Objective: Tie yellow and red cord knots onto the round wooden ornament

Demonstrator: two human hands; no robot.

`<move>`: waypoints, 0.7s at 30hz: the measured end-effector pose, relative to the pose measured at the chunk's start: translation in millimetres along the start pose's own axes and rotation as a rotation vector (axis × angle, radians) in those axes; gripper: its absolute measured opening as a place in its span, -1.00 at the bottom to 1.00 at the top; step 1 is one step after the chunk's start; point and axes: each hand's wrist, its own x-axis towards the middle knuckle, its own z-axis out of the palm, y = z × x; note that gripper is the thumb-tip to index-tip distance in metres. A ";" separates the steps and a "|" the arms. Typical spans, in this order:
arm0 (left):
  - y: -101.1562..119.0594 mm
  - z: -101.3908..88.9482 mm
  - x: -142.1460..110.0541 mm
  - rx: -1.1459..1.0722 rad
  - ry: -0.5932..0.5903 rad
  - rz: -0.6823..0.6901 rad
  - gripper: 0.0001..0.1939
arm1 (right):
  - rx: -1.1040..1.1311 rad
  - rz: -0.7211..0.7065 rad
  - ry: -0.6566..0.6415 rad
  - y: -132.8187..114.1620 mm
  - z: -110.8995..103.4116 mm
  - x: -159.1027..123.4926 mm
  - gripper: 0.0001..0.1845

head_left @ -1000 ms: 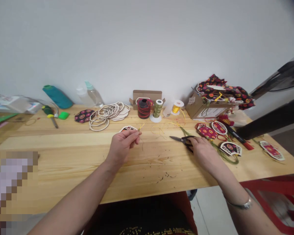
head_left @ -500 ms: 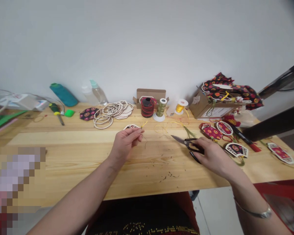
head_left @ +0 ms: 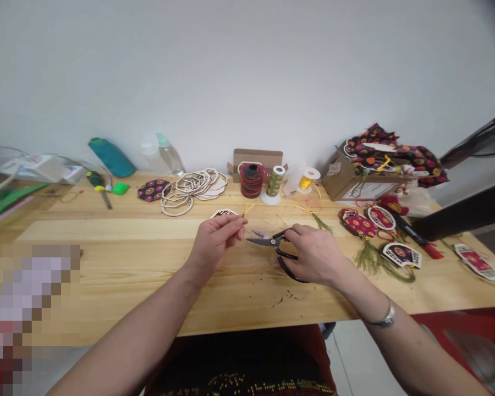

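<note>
My left hand [head_left: 216, 242] is closed in a pinch on a thin yellow cord [head_left: 248, 209] above the wooden table [head_left: 119, 258]. A small wooden lantern-shaped piece [head_left: 223, 213] lies just behind its fingers. My right hand [head_left: 313, 254] grips black scissors [head_left: 272, 243] by the handles. The blades point left, with their tips right beside my left fingertips and the cord.
Spools of red [head_left: 251, 180], green [head_left: 275, 182] and yellow [head_left: 306, 180] thread stand at the back. A pile of wooden frames [head_left: 192, 188] lies to their left. Finished fabric ornaments [head_left: 371, 220] and a cardboard box [head_left: 355, 184] sit on the right. A screwdriver [head_left: 99, 184] and bottles [head_left: 165, 157] are back left.
My right hand picked the scissors up from the table on the right and brought them left to my left fingertips. My left hand stayed pinched on the cord.
</note>
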 end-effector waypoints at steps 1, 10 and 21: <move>0.2 0.7 -0.8 -0.001 -0.003 0.001 -0.85 | -0.009 -0.008 0.007 -2.8 0.3 2.5 -0.59; 21.9 1.4 -12.0 -0.205 -0.150 -0.004 -0.87 | -0.135 0.030 -0.021 -14.3 6.1 10.5 -0.68; 26.4 -3.2 -9.0 -0.263 -0.156 -0.007 -0.86 | -0.263 0.322 -0.227 59.4 -11.4 -72.7 -0.68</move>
